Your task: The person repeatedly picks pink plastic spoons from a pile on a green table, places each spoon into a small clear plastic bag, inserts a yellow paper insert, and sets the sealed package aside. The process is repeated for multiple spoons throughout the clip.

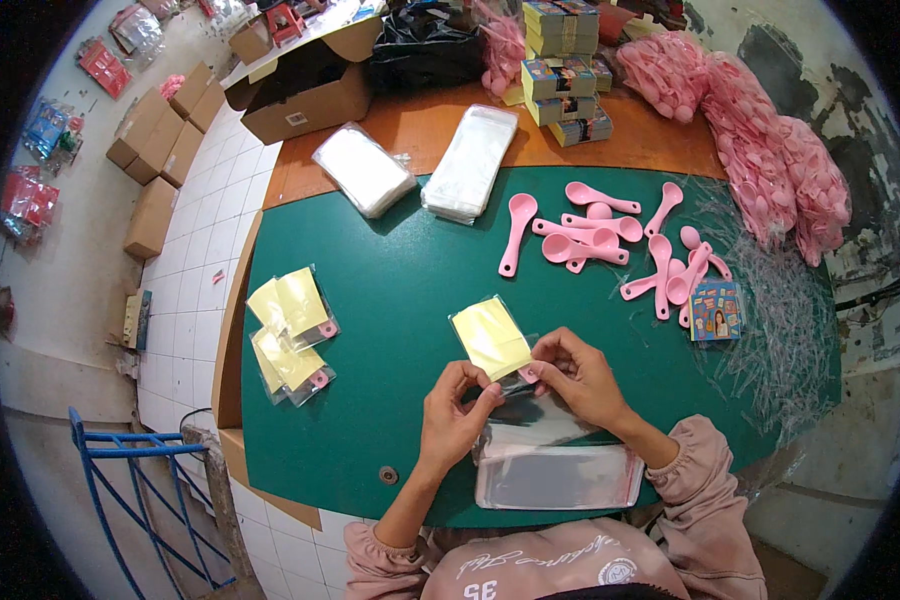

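Observation:
Both my hands hold one small clear plastic bag (465, 325) with a yellow card (492, 338) inside, over the green table (400, 300). My left hand (450, 415) pinches the bag's lower left edge between thumb and fingers. My right hand (582, 382) pinches its lower right corner, where the pink end of a spoon handle (527, 375) shows in the bag. The spoon's bowl is hidden. Just below my hands, against the front of the table, lies a stack of clear flat bags (558, 478).
Several filled bags (295, 335) lie at left. Loose pink spoons (660, 265) and a small stack of printed cards (716, 310) lie at right, beside plastic scraps (775, 360). Farther back are bag stacks (470, 165), card bundles (560, 80), bagged spoons (755, 130) and an open cardboard box (310, 105).

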Available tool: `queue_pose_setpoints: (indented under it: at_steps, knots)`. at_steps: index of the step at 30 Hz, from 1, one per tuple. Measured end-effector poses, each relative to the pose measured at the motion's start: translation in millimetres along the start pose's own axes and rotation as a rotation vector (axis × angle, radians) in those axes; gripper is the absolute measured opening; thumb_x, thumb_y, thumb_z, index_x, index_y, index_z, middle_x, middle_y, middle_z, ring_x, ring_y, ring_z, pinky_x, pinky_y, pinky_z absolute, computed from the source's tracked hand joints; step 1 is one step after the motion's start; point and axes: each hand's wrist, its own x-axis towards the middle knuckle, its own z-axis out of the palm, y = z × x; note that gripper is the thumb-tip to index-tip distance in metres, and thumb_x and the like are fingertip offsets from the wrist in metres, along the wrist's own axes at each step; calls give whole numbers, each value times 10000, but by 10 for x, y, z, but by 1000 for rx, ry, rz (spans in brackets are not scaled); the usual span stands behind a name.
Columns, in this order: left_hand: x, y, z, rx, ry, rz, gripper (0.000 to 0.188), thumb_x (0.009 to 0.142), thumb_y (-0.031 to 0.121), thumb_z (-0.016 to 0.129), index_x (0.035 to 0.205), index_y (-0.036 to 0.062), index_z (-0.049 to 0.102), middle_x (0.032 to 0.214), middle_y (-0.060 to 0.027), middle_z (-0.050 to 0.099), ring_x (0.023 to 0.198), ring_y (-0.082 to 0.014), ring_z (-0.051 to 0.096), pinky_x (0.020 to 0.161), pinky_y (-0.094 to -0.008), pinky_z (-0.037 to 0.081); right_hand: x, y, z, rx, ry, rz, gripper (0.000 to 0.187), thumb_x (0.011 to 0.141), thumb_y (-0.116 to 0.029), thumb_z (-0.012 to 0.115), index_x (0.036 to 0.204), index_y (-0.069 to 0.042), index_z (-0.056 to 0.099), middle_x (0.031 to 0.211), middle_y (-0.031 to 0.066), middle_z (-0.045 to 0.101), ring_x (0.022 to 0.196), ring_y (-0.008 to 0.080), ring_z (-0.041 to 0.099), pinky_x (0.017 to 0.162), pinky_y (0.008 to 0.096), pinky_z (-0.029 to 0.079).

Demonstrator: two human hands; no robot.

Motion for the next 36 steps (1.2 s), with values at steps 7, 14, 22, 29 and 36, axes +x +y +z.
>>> queue_pose_setpoints:
  at_steps: [7,14,22,29,36]
  knots:
    - [-10,-57,-67,171,-9,-90,166,800,-20,569,897,-29,433,917,-79,542,812,-121,584,700,-247,539,10,-1,34,-82,74,-20,163,819,-59,589,879,-2,449,738,40,557,632,83,567,556,211,474]
    - [-15,44,32,6,90,-48,268,805,-30,561,986,4,367,957,-132,561,892,-166,602,694,-242,535,25,11,25,-153,38,-45,159,827,-74,581,924,0,480,741,53,581,612,78,569,548,216,476]
    - [-34,38,13,84,20,-4,258,822,-23,537,1075,6,498,1059,-116,552,903,-187,603,740,-253,517,12,-28,23,-246,19,-69,375,821,-97,570,1181,-24,499,705,48,587,583,85,560,541,224,455]
    - [-59,48,-5,25,48,16,551,809,-24,549,1287,66,291,1109,-170,515,900,-181,601,717,-248,514,37,-77,14,-358,-52,-71,431,808,-117,583,1215,-18,483,680,56,577,573,91,540,558,242,452]
    - [39,124,-41,-194,84,-209,609,860,79,522,1338,66,145,1024,-181,567,951,-224,581,774,-337,507,-42,-90,27,-323,-76,-101,399,817,-121,573,1194,-18,495,706,61,591,597,104,558,573,250,457]
